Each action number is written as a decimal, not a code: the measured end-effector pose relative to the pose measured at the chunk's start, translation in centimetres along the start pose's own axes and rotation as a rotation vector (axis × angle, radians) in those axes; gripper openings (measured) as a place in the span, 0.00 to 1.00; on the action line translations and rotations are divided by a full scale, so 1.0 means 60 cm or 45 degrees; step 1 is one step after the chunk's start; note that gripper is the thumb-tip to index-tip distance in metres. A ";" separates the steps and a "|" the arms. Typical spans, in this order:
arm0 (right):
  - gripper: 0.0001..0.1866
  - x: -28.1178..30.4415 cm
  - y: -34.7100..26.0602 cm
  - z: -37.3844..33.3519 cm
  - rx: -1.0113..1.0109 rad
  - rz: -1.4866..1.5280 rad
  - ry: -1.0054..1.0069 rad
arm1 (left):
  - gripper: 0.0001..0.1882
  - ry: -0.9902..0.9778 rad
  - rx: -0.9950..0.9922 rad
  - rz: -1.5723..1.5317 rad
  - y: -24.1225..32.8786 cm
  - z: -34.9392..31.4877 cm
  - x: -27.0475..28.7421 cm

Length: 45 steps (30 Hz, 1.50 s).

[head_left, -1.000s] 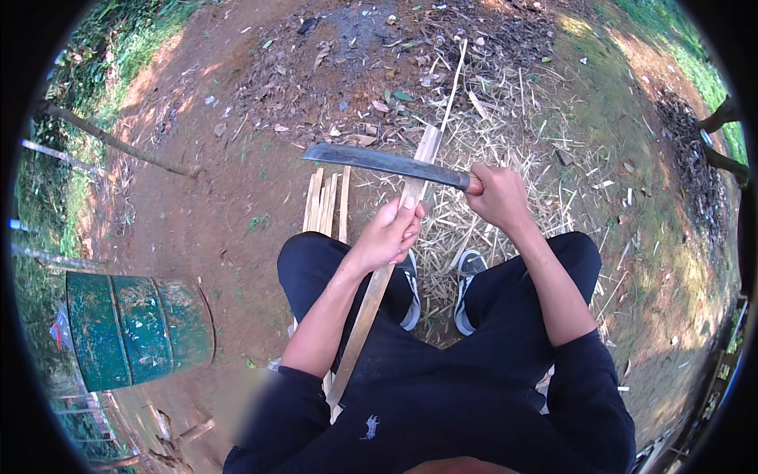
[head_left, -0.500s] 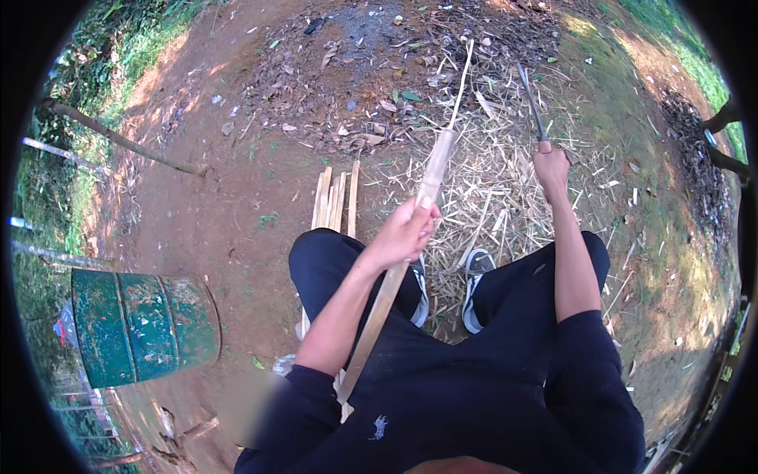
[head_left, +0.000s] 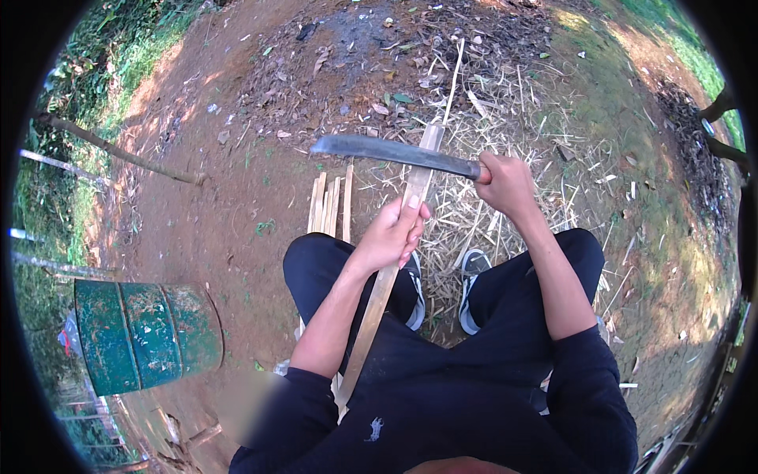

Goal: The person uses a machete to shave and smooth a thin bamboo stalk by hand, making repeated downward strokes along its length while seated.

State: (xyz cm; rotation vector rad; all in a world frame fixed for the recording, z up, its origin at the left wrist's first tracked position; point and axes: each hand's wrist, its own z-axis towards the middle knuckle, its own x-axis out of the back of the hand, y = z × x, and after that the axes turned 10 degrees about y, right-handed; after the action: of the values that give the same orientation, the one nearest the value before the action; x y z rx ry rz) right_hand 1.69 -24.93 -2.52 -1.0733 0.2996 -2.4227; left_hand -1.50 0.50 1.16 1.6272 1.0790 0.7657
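A long flat wooden strip (head_left: 373, 312) slants across my lap, its lower end by my left side and its far end beyond my knees. My left hand (head_left: 389, 235) is closed around the strip near its middle. In my right hand (head_left: 503, 184) is the wooden handle of a machete (head_left: 388, 150). The dark, broad blade points left and crosses over the strip above my left hand; whether it touches the wood I cannot tell. A thin pale sliver (head_left: 454, 83) extends beyond the strip's far end.
Several cut strips (head_left: 324, 207) lie side by side past my left knee. Pale shavings (head_left: 493, 225) cover the soil around my shoes (head_left: 470, 288). A green, rusty metal drum (head_left: 150, 336) lies at the left. Farther out are dry leaves and a leaning pole (head_left: 118, 150).
The machete has swung from pointing away on the right to lying crosswise over the strip. My right hand has come left and slightly nearer; my left hand keeps its hold.
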 end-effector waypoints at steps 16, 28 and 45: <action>0.10 -0.014 0.015 -0.004 -0.810 0.300 0.028 | 0.26 -0.052 0.011 -0.306 -0.004 0.018 0.016; 0.08 -0.018 -0.032 -0.009 0.054 0.015 -0.056 | 0.23 0.058 -0.072 -0.064 -0.008 -0.004 0.009; 0.11 0.008 0.057 0.028 -0.914 0.177 0.007 | 0.21 0.118 -0.045 -0.066 -0.021 0.020 0.026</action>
State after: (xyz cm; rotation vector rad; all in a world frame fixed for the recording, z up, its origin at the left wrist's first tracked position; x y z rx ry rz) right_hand 3.77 -28.17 -2.40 -1.2641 1.2667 -2.2263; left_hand -0.18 1.57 -0.45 1.5411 1.1624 0.8277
